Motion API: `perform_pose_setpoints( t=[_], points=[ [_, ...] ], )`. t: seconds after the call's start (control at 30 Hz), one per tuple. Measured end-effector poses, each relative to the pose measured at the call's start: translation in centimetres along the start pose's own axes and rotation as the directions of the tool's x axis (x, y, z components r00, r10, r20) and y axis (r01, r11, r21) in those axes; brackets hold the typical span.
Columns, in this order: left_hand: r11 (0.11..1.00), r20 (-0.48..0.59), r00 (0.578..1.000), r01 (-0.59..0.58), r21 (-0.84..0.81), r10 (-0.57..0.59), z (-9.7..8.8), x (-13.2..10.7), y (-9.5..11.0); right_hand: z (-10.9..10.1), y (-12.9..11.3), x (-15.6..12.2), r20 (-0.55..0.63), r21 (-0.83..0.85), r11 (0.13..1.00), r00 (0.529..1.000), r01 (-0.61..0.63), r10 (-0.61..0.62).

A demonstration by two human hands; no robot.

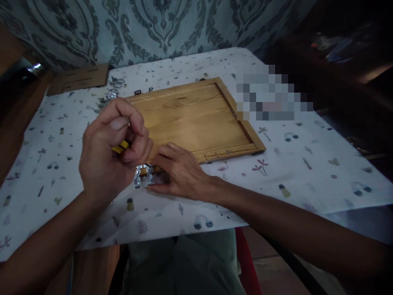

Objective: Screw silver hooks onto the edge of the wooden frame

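My left hand (112,143) is raised and closed around a yellow-and-black handle (121,146). It looks like a screwdriver's, but the fist hides most of it. Just below, my right hand (181,172) presses a silver metal fitting, which looks like a hinge (143,174), against the near left edge of a framed wooden panel (190,119). Thumb and fingers of that hand close about the fitting's right side. Several small dark holes run along the panel's near edge. Its near left corner is behind my left hand.
More silver metal fittings (115,84) and a pile of small metal pieces (100,105) lie at the back left, near a flat brown cardboard piece (78,80). A patterned cloth (291,172) covers the table. A pixelated patch (270,96) hides something at the right.
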State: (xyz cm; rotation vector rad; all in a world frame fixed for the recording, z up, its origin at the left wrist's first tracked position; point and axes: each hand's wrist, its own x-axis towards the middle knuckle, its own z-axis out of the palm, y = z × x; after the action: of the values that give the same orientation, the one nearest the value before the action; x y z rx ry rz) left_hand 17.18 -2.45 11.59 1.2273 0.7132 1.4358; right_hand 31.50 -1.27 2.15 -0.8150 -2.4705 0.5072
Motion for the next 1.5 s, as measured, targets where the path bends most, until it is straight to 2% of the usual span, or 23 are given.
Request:
perform_pose_setpoints(
  t=[0.23,0.5,0.6,0.7,0.8,1.1,1.33,1.5],
  points=[
    [0.999,0.105,0.993,0.052,-0.001,-0.052,-0.2,0.0,0.2,-0.3,-0.3,0.1,0.027,0.005,1.000,0.999,-0.020,0.020],
    [1.000,0.265,0.964,0.026,0.010,-0.028,-1.0,0.3,0.2,-0.2,-0.1,0.0,0.030,0.013,1.000,0.999,-0.026,0.026],
    [0.999,0.200,0.979,-0.034,-0.018,0.037,-1.5,0.2,0.9,-0.1,0.1,-0.1,-0.012,0.013,1.000,1.000,0.001,-0.001],
    [0.995,0.050,0.995,-0.086,-0.052,0.088,-1.4,-0.2,1.7,-0.1,0.1,-0.1,-0.038,0.004,0.999,0.999,0.034,-0.034],
    [0.998,-0.047,0.998,-0.049,-0.043,0.047,-0.8,-0.5,1.7,-0.2,0.1,-0.2,-0.041,-0.003,0.999,0.998,0.044,-0.044],
    [1.000,-0.097,0.995,0.006,-0.026,-0.009,-0.1,-0.2,0.8,-0.1,0.0,-0.1,-0.040,-0.005,1.000,0.999,0.031,-0.031],
    [0.998,-0.144,0.988,-0.056,-0.020,0.052,-0.1,-0.2,0.4,-0.1,0.0,-0.1,-0.049,-0.001,0.999,0.998,0.038,-0.038],
    [0.996,-0.079,0.993,-0.086,0.011,0.086,-0.5,-0.1,-0.1,-0.2,-0.1,0.0,-0.043,-0.004,1.000,0.999,0.030,-0.030]
  ],
)
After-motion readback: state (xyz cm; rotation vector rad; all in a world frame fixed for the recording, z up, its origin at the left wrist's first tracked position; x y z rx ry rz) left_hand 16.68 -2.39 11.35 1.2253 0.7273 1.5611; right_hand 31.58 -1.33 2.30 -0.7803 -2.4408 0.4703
